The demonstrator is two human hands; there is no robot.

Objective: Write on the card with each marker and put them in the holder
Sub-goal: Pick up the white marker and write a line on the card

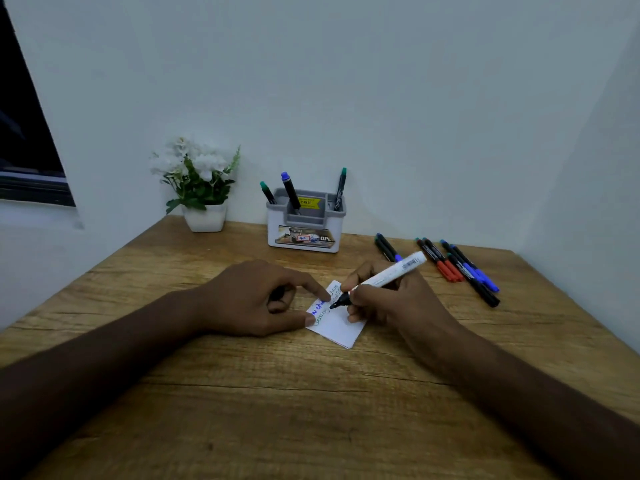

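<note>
A white card (341,323) with blue and green writing lies on the wooden table (242,393). My right hand (391,299) grips a white-barrelled marker (388,275), its black tip touching the card. The index fingertip and thumb of my left hand (256,299) press the card's left edge. Its other fingers curl round a small dark thing that looks like the marker's cap (278,293). A grey-and-white holder (304,233) stands at the back with two green-capped markers and one blue-capped marker (290,192) upright in it.
Several capped markers (460,268) in blue, red and green lie on the table to the right of the holder. A white pot of white flowers (201,188) stands at the back left against the wall. A dark window is on the far left.
</note>
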